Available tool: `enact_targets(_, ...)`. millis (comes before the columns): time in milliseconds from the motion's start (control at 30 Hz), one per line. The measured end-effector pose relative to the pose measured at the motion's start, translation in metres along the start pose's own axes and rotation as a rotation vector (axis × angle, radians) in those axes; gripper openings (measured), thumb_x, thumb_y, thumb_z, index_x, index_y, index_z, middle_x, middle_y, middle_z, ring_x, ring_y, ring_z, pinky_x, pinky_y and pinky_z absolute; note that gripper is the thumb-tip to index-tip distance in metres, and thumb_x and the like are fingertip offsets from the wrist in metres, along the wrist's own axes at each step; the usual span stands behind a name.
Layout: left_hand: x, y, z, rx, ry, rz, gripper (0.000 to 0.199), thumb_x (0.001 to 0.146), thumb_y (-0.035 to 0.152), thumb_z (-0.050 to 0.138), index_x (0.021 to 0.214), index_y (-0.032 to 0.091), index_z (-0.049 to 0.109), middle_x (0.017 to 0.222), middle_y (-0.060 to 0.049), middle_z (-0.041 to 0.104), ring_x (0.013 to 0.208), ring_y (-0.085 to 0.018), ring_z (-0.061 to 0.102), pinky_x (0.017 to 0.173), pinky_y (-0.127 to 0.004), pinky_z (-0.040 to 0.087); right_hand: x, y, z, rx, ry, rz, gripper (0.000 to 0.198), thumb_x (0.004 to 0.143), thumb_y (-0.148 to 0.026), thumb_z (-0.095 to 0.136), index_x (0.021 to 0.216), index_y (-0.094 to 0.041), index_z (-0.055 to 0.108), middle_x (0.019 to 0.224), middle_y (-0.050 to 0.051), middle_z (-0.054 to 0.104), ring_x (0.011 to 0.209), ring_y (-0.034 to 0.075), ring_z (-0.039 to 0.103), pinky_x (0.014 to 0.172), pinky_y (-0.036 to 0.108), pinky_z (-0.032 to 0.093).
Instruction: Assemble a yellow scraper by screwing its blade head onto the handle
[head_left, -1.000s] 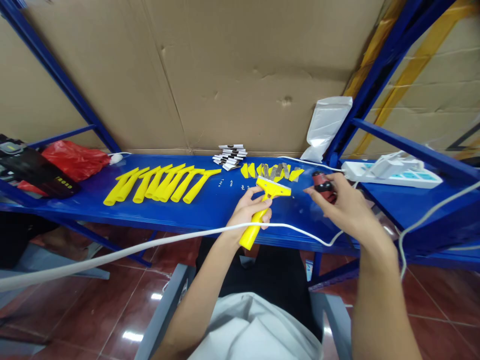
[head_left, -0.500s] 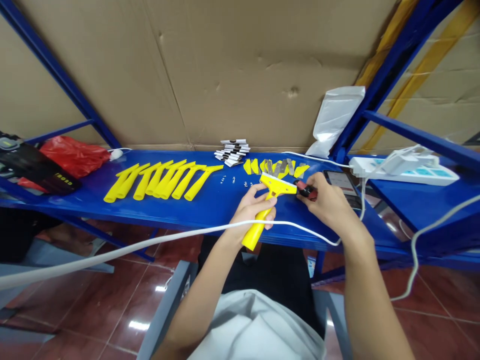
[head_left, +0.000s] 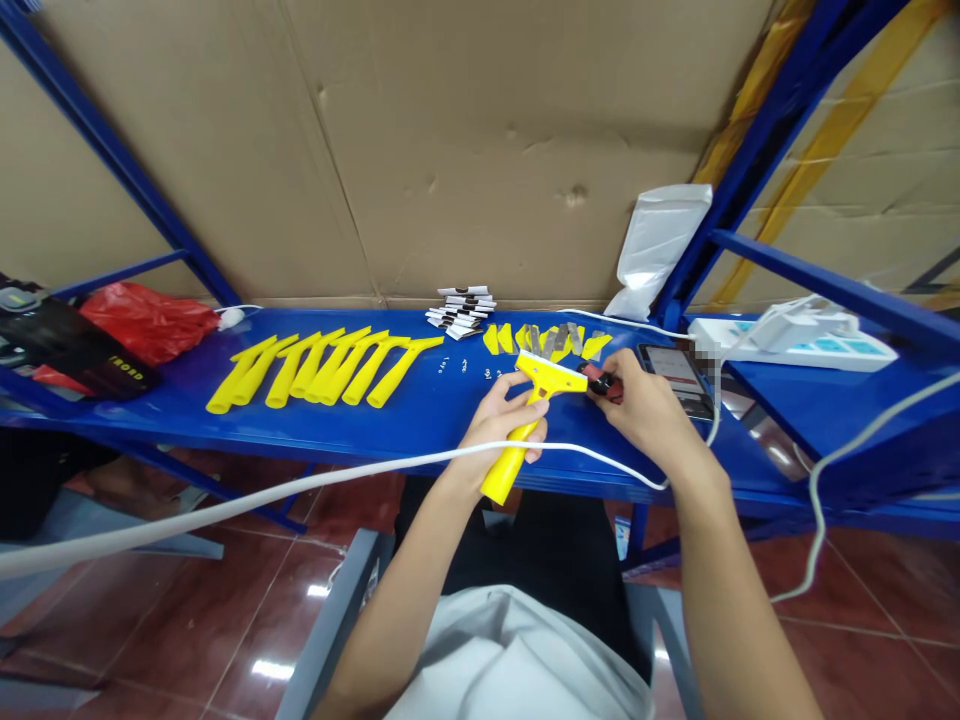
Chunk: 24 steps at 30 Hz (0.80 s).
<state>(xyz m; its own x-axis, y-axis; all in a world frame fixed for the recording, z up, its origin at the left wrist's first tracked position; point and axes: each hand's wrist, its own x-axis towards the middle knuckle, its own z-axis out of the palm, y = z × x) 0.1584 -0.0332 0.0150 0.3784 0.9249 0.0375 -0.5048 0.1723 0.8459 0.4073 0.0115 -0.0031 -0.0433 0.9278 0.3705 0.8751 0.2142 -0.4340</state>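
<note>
My left hand (head_left: 504, 420) is closed around a yellow scraper (head_left: 504, 475), its tubular handle pointing down toward my lap and its wide head tilted up and away. In my right hand (head_left: 637, 400) is a small red-and-black tool (head_left: 602, 382), pinched at the right end of the scraper head. The tool's tip is too small to make out. Beyond the scraper lie several yellow blade covers (head_left: 504, 338) and grey metal blades (head_left: 556, 343). A row of several yellow scraper handles (head_left: 322, 370) rests on the blue table (head_left: 420, 425) to the left.
A stack of small white-and-black packets (head_left: 459, 310) sits at the back. A phone (head_left: 671, 370) and a white power strip (head_left: 795, 345) lie at the right. A white cable (head_left: 315, 475) crosses in front of my forearm. At the left are a red bag (head_left: 157, 320) and a black device (head_left: 67, 345).
The view has shifted slightly. Both hands keep the same hold on the scraper and the red-and-black tool, which stays at the head's right end.
</note>
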Motion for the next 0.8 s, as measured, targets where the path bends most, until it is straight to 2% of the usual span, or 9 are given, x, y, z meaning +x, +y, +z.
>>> enact_targets(133,0.001,0.001,-0.002,0.01,-0.016,-0.004,0.065,0.084,0.035,0.104,0.132,0.021,0.061,0.106,-0.001,0.072,0.053,-0.006,0.061,0.048,-0.022,0.052,-0.002,0.003,-0.004,0.008,-0.029,0.004,0.03,0.094,-0.03,0.073,0.118,-0.029,0.054,0.099,0.008,0.079,0.086,0.036,0.077,0.071,0.037,0.045)
enact_targets(300,0.001,0.001,-0.004,0.021,-0.043,-0.013,0.067,0.085,0.035,0.104,0.133,0.021,0.06,0.101,0.001,0.072,0.054,-0.007,0.062,0.049,-0.023,0.053,-0.003,0.004,-0.005,0.021,-0.036,0.012,0.029,0.095,-0.033,0.072,0.116,-0.03,0.053,0.088,0.004,0.074,0.079,0.035,0.074,0.07,0.037,0.045)
enact_targets(433,0.0,0.001,-0.003,0.017,-0.03,-0.004,0.068,0.085,0.036,0.105,0.133,0.02,0.059,0.103,0.0,0.072,0.053,-0.007,0.061,0.048,-0.022,0.052,-0.003,0.003,-0.01,0.081,-0.006,-0.001,0.028,0.095,-0.035,0.073,0.112,-0.03,0.051,0.093,0.006,0.076,0.081,0.034,0.075,0.07,0.038,0.048)
enact_targets(600,-0.001,0.002,-0.002,0.029,-0.027,-0.006,0.068,0.084,0.035,0.105,0.132,0.021,0.059,0.107,-0.001,0.073,0.054,-0.006,0.061,0.048,-0.022,0.051,-0.009,0.0,-0.031,0.223,0.156,0.003,0.038,0.095,-0.046,0.082,0.113,-0.03,0.053,0.099,0.008,0.08,0.082,0.034,0.078,0.072,0.042,0.055)
enact_targets(733,0.0,0.002,-0.002,0.037,-0.018,-0.01,0.067,0.084,0.036,0.105,0.131,0.021,0.059,0.111,-0.003,0.074,0.054,-0.006,0.062,0.048,-0.022,0.05,-0.021,-0.018,-0.048,0.522,0.358,-0.064,0.049,0.095,-0.054,0.09,0.117,-0.032,0.052,0.108,0.006,0.081,0.098,0.037,0.083,0.085,0.053,0.066)
enact_targets(800,0.0,0.002,-0.002,0.043,-0.021,-0.016,0.067,0.085,0.035,0.104,0.133,0.021,0.06,0.113,-0.004,0.074,0.055,-0.006,0.062,0.048,-0.021,0.05,-0.026,-0.03,-0.053,0.646,0.424,-0.111,0.048,0.096,-0.051,0.091,0.114,-0.033,0.05,0.108,0.004,0.079,0.096,0.034,0.083,0.083,0.052,0.068)
